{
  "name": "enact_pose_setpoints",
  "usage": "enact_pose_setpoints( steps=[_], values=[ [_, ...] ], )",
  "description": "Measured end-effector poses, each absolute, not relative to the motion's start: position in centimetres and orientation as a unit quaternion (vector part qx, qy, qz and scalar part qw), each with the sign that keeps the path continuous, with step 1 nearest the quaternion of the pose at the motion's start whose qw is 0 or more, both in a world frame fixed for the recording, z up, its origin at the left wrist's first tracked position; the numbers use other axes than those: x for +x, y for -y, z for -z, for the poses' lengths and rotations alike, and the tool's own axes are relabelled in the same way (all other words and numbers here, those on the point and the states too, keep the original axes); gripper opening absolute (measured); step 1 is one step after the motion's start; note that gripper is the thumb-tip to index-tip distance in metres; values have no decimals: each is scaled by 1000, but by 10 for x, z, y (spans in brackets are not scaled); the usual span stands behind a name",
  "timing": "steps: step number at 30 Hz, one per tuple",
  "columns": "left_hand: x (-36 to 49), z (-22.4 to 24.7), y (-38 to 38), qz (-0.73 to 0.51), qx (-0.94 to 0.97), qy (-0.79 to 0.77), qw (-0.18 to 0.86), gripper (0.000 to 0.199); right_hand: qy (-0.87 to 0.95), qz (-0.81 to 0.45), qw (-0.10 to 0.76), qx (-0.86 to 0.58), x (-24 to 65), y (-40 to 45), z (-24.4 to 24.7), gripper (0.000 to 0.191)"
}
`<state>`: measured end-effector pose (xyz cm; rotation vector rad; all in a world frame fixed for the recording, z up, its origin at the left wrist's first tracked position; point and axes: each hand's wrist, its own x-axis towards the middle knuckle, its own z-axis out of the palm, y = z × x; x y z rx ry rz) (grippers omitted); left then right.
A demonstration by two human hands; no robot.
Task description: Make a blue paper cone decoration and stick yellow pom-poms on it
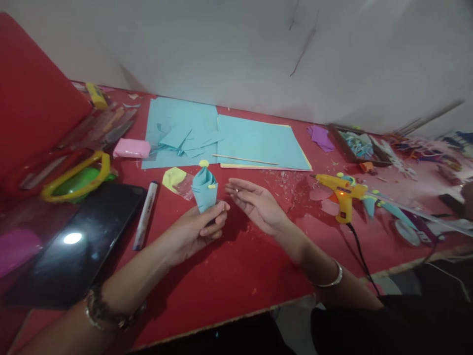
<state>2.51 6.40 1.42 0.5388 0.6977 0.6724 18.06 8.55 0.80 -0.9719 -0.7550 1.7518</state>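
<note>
My left hand (207, 224) is closed round the lower end of a light-blue folded paper cone (205, 196), held upright above the red table. Small yellow balls sit on the cone, one at its tip and another on its front right side. Just right of it, my right hand (258, 203) has its thumb and fingers brought together, apart from the cone. A tiny pale speck shows at those fingertips, too small to name. Beyond the cone to the left lies a lump of yellow clay (174, 178) on clear wrapping.
Blue paper sheets (258, 138) and a thin stick (246, 159) lie toward the wall. At right is a lit yellow glue gun (343, 195) with its cord. A black tablet (84, 241), a marker (145, 217) and a pink packet (132, 148) lie at left.
</note>
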Motion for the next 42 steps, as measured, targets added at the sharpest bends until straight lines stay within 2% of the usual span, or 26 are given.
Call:
enact_pose_setpoints(
  steps=[17, 42],
  values=[
    [25, -15, -64, -319, 261, -336, 847, 23, 314, -721, 474, -395, 181, -85, -7, 15],
    [25, -15, -65, -322, 288, -328, 840, 25, 326, -770, 432, -337, 182, -84, -15, 33]
  ],
)
